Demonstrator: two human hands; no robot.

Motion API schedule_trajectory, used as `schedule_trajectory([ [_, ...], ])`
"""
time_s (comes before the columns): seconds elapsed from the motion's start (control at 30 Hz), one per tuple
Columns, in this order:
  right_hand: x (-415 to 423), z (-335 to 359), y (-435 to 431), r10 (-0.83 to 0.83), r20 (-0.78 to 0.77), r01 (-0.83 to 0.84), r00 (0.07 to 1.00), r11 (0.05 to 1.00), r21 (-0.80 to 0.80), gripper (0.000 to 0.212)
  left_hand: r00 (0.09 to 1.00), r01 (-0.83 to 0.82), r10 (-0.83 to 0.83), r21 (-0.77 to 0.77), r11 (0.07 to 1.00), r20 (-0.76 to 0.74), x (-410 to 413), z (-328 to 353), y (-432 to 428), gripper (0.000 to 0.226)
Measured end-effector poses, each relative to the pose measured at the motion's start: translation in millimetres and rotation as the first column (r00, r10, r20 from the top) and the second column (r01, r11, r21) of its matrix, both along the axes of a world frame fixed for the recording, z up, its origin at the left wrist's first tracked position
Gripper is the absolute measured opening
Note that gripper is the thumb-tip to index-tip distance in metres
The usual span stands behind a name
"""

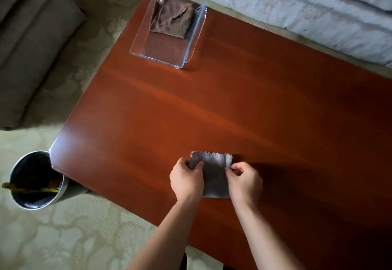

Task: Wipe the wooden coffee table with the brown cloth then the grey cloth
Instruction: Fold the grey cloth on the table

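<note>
The grey cloth (214, 176) is pinched at its two side edges by the left hand (186, 179) and right hand (246, 181), near the wooden coffee table's (254, 104) near edge. The brown cloth (171, 18) is kept in a glass dish (167, 57) at the far left corner.

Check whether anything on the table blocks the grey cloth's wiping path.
The left hand and right hand pinch the grey cloth. Only the glass dish holding the brown cloth stands on the table, at its far left corner, covering that patch.
</note>
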State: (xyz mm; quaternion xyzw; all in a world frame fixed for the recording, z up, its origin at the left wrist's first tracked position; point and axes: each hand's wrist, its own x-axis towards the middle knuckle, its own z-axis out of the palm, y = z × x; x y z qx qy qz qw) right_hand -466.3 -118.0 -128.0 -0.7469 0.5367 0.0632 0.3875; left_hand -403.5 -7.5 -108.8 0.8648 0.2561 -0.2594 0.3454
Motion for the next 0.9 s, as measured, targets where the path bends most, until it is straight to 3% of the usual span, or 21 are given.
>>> schedule_trajectory([
  [0.17, 37.0, 18.5, 7.7, -0.047, 0.202, 0.039, 0.978, 0.998, 0.042, 0.010, 0.984, 0.122, -0.103, -0.128, 0.984, 0.146, 58.0, 11.7, 20.1, 0.025],
  [0.37, 154.7, 36.8, 1.7, 0.032, 0.369, -0.039, 0.929, 0.999, 0.010, 0.014, 0.913, 0.331, -0.241, -0.253, 0.909, 0.328, 186.8, 14.3, 46.1, 0.030],
  [0.53, 254.3, 43.7, -4.4, 0.177, 0.369, -0.163, 0.913, 0.984, -0.069, 0.012, 0.864, 0.351, -0.239, -0.190, 0.917, 0.442, 295.4, 17.5, 49.2, 0.016],
  [0.73, 341.9, 38.1, -16.0, 0.221, 0.331, -0.200, 0.917, 0.975, -0.096, 0.015, 0.876, 0.363, -0.275, -0.167, 0.917, 0.397, 390.3, 12.8, 26.1, 0.017],
  [0.9, 369.2, 27.6, -22.6, 0.238, 0.256, -0.207, 0.937, 0.968, -0.144, 0.015, 0.854, 0.403, -0.336, -0.095, 0.910, 0.398, 419.1, -2.9, 16.4, 0.017],
])
